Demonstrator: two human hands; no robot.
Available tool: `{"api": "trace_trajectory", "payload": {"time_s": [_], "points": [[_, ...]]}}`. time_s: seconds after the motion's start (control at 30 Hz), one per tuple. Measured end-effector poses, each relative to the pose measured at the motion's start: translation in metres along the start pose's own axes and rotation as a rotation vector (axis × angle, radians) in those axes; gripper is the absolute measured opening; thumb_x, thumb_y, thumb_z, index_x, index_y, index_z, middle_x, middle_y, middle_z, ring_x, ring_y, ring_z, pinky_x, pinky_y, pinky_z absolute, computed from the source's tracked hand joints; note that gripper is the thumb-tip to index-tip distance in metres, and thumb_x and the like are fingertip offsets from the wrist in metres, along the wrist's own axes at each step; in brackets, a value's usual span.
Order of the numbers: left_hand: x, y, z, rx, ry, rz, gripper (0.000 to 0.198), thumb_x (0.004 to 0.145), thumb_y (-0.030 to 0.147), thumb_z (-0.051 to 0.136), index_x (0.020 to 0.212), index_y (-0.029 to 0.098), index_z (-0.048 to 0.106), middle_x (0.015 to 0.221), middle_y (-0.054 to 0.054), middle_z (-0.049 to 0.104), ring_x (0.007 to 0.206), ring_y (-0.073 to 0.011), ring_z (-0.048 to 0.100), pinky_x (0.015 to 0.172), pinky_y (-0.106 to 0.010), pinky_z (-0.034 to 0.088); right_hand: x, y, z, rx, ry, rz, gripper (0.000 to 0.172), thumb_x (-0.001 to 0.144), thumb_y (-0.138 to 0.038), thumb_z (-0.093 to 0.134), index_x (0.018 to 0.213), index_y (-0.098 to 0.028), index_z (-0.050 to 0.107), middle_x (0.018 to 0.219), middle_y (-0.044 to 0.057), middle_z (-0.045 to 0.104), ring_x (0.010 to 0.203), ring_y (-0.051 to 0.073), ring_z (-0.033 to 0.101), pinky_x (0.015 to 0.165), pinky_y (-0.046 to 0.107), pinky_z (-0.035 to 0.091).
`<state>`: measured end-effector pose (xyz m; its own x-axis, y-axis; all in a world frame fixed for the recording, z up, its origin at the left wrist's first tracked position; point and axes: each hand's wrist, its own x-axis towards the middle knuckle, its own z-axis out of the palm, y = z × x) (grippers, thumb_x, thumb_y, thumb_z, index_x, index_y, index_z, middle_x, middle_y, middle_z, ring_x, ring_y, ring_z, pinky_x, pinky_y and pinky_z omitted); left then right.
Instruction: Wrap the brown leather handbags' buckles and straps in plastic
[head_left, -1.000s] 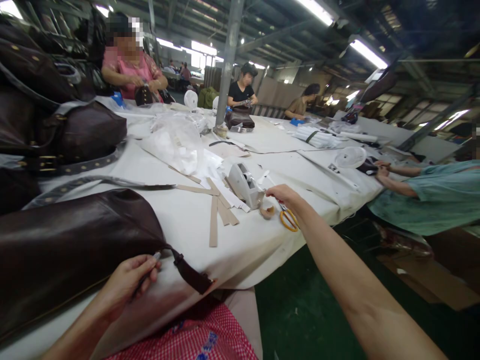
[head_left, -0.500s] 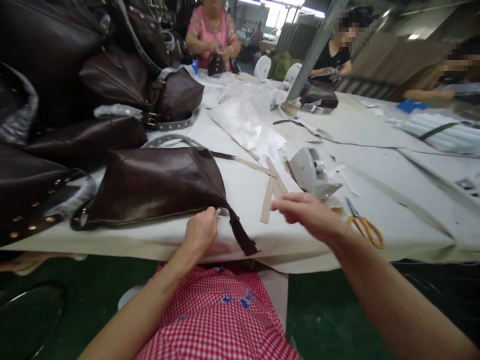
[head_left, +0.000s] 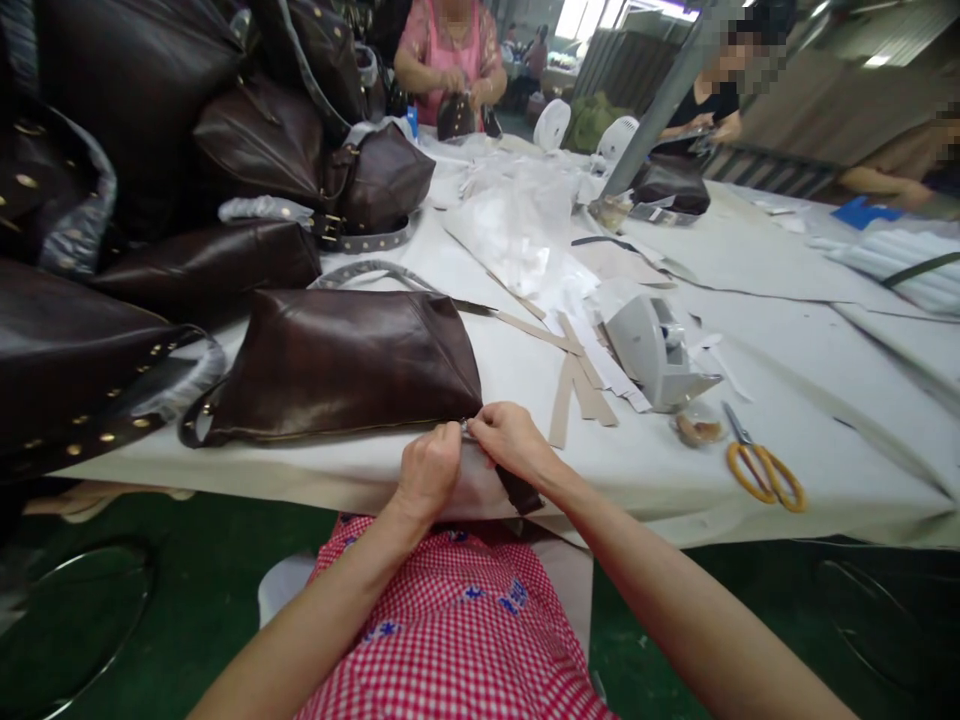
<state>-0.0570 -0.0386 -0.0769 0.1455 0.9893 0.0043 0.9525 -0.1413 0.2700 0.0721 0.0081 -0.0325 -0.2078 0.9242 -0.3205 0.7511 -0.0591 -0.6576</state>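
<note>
A dark brown leather handbag [head_left: 352, 365] lies on its side near the table's front edge, its zipper [head_left: 352, 430] running along the edge closest to me. At the zipper's right end, my left hand [head_left: 431, 465] is closed in a pinch on a small shiny piece that looks like the zipper pull [head_left: 463, 426]. My right hand [head_left: 514, 440] meets it there, thumb and fingers pinched on the same small piece. The fingers partly cover it. Below my right hand, a dark strap end [head_left: 519, 492] hangs toward the table edge.
More brown bags [head_left: 255, 150] are piled at the left. Beige strips [head_left: 585, 385], a white tape dispenser [head_left: 660, 355] and scissors with orange handles [head_left: 765, 470] lie to the right. Clear plastic [head_left: 517, 230] covers the middle. A slanted metal post [head_left: 660, 100] and co-workers stand beyond.
My right hand has come left from beside the tape dispenser to my left hand and closed at the zipper's end. The view has shifted slightly; my left hand keeps its pinch.
</note>
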Motion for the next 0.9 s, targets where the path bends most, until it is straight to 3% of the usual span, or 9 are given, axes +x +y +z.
{"api": "trace_trajectory", "payload": {"time_s": [0.2, 0.37, 0.53, 0.67, 0.9], "points": [[-0.001, -0.001, 0.004, -0.029, 0.026, -0.001, 0.023, 0.097, 0.013, 0.037, 0.095, 0.013, 0.060, 0.080, -0.010, 0.068, 0.078, -0.0225, 0.069, 0.069, -0.028, 0.049, -0.004, -0.007, 0.003, -0.118, 0.079, 0.000, 0.024, 0.084, -0.023, 0.052, 0.064, -0.018, 0.064, 0.041, 0.000, 0.056, 0.050, 0.014, 0.057, 0.052, 0.022, 0.036], [-0.001, -0.004, 0.007, -0.048, 0.064, 0.074, 0.028, 0.095, 0.010, 0.037, 0.117, 0.014, 0.054, 0.090, -0.009, 0.071, 0.083, -0.0206, 0.068, 0.071, -0.026, 0.049, -0.006, -0.006, 0.002, -0.117, 0.075, -0.017, 0.028, 0.085, -0.023, 0.050, 0.060, -0.019, 0.062, 0.042, 0.001, 0.057, 0.052, 0.014, 0.058, 0.054, 0.022, 0.038], [0.001, -0.006, -0.001, -0.071, 0.047, 0.011, 0.023, 0.099, 0.019, 0.035, 0.095, 0.018, 0.058, 0.084, -0.008, 0.070, 0.081, -0.0202, 0.067, 0.068, -0.025, 0.044, -0.003, 0.002, -0.001, 0.030, -0.024, 0.017, 0.025, 0.084, -0.023, 0.054, 0.061, -0.018, 0.062, 0.045, -0.001, 0.059, 0.048, 0.011, 0.059, 0.052, 0.019, 0.041], [0.004, -0.006, -0.007, -0.181, 0.065, -0.054, 0.023, 0.099, 0.025, 0.037, 0.092, 0.019, 0.058, 0.080, -0.008, 0.070, 0.074, -0.0211, 0.066, 0.065, -0.027, 0.040, -0.001, 0.007, -0.001, 0.110, -0.094, 0.061, 0.021, 0.082, -0.019, 0.055, 0.063, -0.016, 0.063, 0.048, -0.001, 0.060, 0.044, 0.011, 0.059, 0.048, 0.019, 0.040], [0.013, -0.008, -0.005, -0.670, 0.143, -0.124, 0.015, 0.086, 0.020, 0.047, 0.073, 0.019, 0.055, 0.068, -0.001, 0.061, 0.066, -0.0156, 0.058, 0.063, -0.025, 0.037, -0.004, 0.004, 0.012, -0.017, 0.055, -0.015, 0.025, 0.083, -0.017, 0.051, 0.060, -0.018, 0.061, 0.047, 0.001, 0.061, 0.048, 0.012, 0.060, 0.053, 0.020, 0.041]]}}
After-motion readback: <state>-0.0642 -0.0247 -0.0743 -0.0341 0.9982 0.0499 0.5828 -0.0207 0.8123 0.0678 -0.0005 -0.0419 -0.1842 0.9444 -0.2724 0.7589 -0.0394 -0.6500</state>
